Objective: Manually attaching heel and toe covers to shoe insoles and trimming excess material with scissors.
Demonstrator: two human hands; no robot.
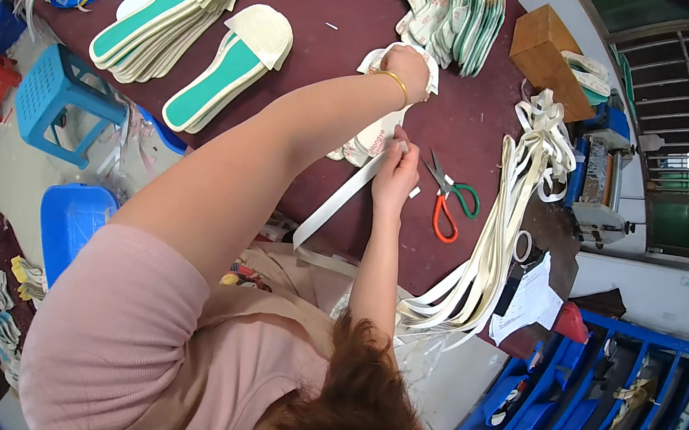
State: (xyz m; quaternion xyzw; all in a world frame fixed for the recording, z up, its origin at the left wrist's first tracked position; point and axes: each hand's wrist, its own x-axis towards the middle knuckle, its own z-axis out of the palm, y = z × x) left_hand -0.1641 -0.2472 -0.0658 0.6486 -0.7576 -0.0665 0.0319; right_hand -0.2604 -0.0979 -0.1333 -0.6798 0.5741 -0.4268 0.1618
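Observation:
My left hand [408, 68], with a gold bangle at its wrist, has its fingers curled over the toe end of a white insole [375, 138] on the table. Close below, my right hand [397, 174] pinches a narrow white strip [337, 203] beside the insole. The strip's free end trails toward the table's near edge. My left hand and forearm cover part of the insole. Just right of my right hand lie scissors [449, 196] with one red and one green handle, their blades apart.
Green-and-white insole stacks [229, 69] stand at the left of the dark red table [337, 5]. More insoles [466, 22] stand on edge at the back, near a wooden box [544, 43]. Long white strips [491, 226] hang over the right side. A blue stool [63, 104] stands left.

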